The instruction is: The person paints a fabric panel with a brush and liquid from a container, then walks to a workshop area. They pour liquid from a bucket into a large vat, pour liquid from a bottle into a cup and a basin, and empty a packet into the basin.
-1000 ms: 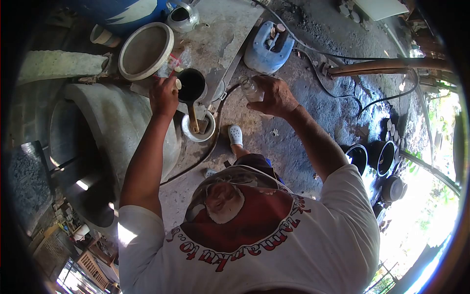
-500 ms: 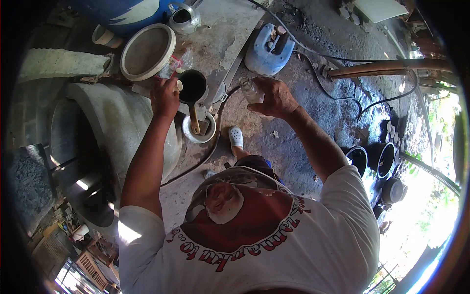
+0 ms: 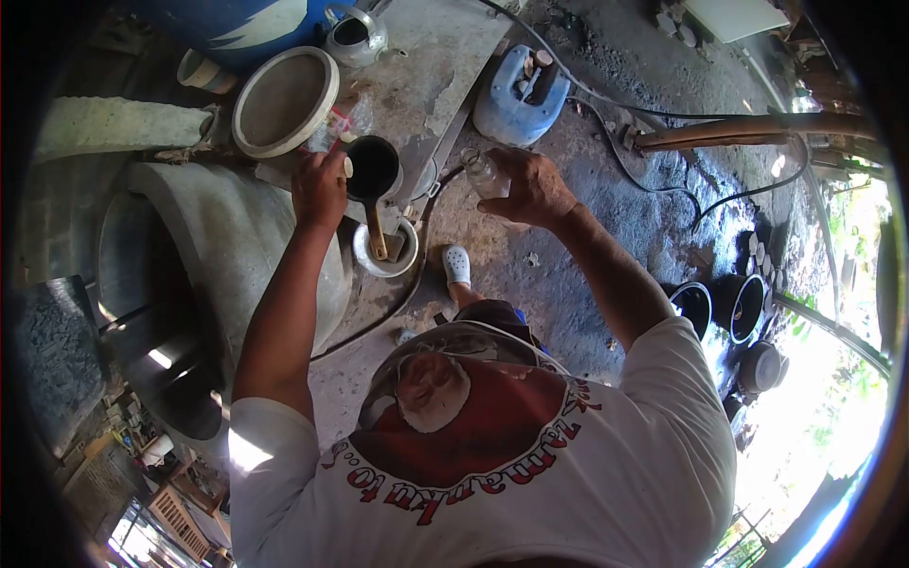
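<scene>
My left hand point(image 3: 319, 191) is closed, with a small cream cap-like piece point(image 3: 347, 168) pinched at the fingertips. Just right of it stands a dark round pan point(image 3: 373, 161). Its wooden handle point(image 3: 377, 232) reaches down over a white bowl-like container point(image 3: 401, 263). In my right hand point(image 3: 536, 189) is a clear glass bottle point(image 3: 481, 174), tilted with its open mouth up and to the left. The bottle and the pan are apart. Close above my left hand lies a clear plastic packet with red print point(image 3: 327, 130), partly hidden by the fingers.
A round grey lid point(image 3: 286, 101), a metal kettle point(image 3: 357, 36) and a pale cup point(image 3: 205, 71) stand at the back. On the floor is a blue jerrycan point(image 3: 521, 99), beside black hoses point(image 3: 597, 109). A large concrete cylinder point(image 3: 241, 246) fills the left; dark buckets point(image 3: 743, 308) stand right.
</scene>
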Demonstrator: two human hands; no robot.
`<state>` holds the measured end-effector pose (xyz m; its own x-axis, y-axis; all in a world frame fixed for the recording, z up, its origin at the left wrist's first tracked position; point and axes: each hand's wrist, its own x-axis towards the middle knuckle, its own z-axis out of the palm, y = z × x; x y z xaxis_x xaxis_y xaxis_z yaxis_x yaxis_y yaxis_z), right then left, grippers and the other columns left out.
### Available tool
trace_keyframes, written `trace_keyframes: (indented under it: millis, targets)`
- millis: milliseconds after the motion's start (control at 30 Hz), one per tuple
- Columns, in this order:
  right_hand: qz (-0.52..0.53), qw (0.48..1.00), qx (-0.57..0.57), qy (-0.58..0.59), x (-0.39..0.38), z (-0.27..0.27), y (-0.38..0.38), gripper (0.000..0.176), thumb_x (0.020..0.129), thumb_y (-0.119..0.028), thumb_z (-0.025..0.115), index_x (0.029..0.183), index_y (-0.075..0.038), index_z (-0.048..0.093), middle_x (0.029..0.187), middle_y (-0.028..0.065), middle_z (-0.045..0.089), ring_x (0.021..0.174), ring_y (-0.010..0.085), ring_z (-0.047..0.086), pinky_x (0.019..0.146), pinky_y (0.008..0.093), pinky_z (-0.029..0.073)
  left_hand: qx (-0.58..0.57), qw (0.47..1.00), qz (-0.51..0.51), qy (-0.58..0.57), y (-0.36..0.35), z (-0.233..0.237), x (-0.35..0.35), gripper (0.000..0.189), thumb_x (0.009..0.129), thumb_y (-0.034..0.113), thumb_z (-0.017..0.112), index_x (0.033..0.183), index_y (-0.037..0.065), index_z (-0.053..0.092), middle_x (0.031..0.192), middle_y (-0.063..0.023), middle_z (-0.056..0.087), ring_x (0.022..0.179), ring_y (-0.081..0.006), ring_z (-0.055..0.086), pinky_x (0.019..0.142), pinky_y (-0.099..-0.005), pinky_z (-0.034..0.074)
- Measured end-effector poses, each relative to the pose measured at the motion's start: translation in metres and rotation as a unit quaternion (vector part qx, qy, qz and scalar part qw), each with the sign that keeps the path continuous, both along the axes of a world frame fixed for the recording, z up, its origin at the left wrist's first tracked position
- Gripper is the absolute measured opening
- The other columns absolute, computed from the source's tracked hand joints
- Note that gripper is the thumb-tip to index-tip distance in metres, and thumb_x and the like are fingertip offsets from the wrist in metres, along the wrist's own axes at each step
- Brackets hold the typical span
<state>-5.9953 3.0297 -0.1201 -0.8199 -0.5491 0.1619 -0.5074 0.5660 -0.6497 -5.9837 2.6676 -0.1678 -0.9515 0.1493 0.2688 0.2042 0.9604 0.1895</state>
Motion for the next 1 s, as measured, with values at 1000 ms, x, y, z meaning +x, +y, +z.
trace_keyframes:
  millis: [1000]
  targets:
    - [0.014, 1.000, 0.017, -0.008, -0.0009, -0.0022, -0.0081, 0.049, 0.063, -0.029, 0.083, 0.101, -0.005, 0.062, 0.089, 0.0183, 0.066, 0.086, 0.0394, 0.066, 0.075, 0.0476, 0.052, 0.036, 0.998, 0.036, -0.022, -0.0025, 0.0027, 0.0037, 0.035, 0.075, 0.004, 0.076, 0.107, 0.015, 0.065, 0.101, -0.0072, 0.064, 0.103, -0.0316, 0.061, 0.088, -0.0480, 0.048]
